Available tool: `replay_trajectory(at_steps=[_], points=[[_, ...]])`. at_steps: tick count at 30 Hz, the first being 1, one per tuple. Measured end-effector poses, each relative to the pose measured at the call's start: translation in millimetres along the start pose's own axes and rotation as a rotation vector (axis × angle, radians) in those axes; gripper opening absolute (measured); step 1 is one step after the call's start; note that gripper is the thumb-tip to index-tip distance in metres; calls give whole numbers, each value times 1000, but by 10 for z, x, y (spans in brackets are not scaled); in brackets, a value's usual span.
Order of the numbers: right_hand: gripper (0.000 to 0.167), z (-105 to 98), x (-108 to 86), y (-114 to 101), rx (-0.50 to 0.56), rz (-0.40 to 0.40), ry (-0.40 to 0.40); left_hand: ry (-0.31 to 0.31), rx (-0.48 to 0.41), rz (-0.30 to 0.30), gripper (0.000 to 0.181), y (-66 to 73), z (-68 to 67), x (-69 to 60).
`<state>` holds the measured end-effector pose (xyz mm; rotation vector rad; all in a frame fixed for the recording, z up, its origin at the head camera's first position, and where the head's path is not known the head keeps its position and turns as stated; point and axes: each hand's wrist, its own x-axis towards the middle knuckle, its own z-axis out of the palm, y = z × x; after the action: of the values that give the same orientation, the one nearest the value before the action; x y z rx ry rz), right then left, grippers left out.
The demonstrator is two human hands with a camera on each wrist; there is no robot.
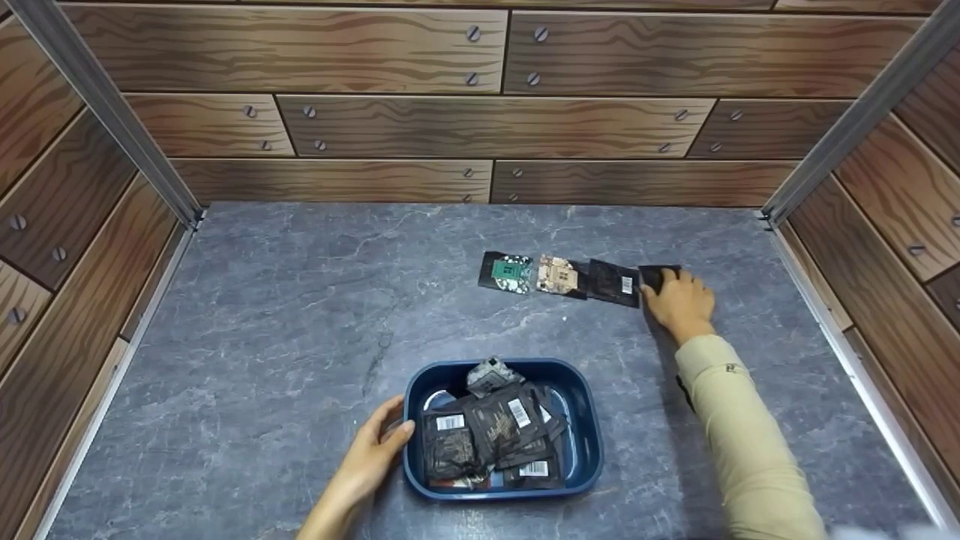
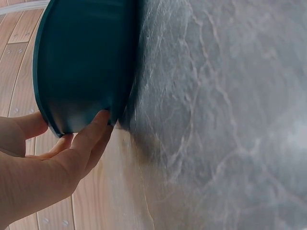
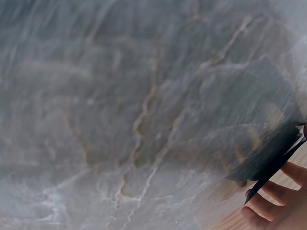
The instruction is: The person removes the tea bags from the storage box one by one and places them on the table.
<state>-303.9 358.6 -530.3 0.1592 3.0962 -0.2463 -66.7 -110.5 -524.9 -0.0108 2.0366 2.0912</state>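
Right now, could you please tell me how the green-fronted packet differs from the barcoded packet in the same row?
The green-fronted packet shows green and mottled white areas, while the barcoded packet looks almost wholly black apart from its small white barcode. The green-fronted packet lies at the row's left end; the barcoded packet is third from the left. Both lie on the grey surface.

the right sleeve (image 1: pixel 757 442) is beige and creased, with a small dark marking (image 1: pixel 731 368) near the cuff (image 1: pixel 701 352).
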Motion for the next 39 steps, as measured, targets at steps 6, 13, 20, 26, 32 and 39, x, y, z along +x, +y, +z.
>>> replay_trajectory(at_steps=[6,13,20,26,32,39], points=[[64,-8,-13,-2,2,-7,19,6,0,-6,51,-1,5,-2],[53,-47,-61,-56,-9,-74,127,11,10,-2,52,-6,2,4],[42,-97,-154,-166,-3,-192,235,15,14,-2,54,-4,-5,1],[40,-112,-276,-305,-8,-327,293,5,-4,-7,54,-3,-8,1],[42,-136,-429,-426,-9,-414,302,7,-17,-10,53,-20,-8,16],[44,-170,-668,-551,18,-491,292,10,-22,-22,53,-21,0,12]])
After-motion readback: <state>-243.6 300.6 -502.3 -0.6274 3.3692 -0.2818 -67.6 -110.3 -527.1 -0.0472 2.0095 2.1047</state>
